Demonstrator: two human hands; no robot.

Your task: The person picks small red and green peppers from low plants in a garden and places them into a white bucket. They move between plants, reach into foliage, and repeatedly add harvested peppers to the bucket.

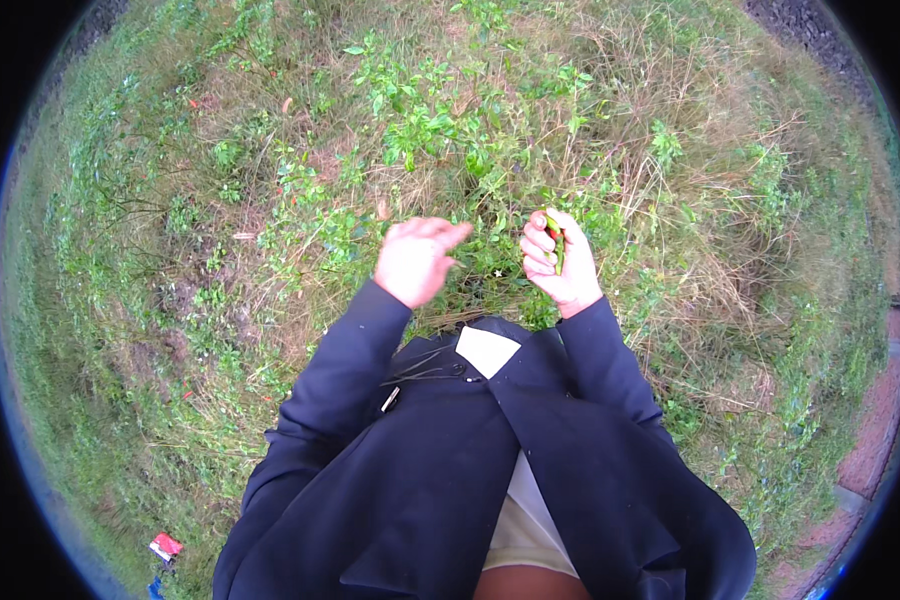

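Note:
My right hand (pixel 574 262) is curled around a few slim chili peppers (pixel 559 251), mostly green with a patch of red showing between the fingers. My left hand (pixel 418 259) hovers over the plants with its back toward me. Its forefinger points to the right and the thumb stands apart from it; I see nothing held there. Between and beyond both hands grows a leafy green pepper plant (pixel 442 124). A small white flower (pixel 498 274) shows among the leaves between the hands.
Dry grass (pixel 720 262) tangles with the plants on the right. Small red spots, perhaps peppers, dot the growth at left. A red and white wrapper (pixel 166 546) lies at lower left. A reddish edging with pale sections (pixel 866 442) curves along the right rim.

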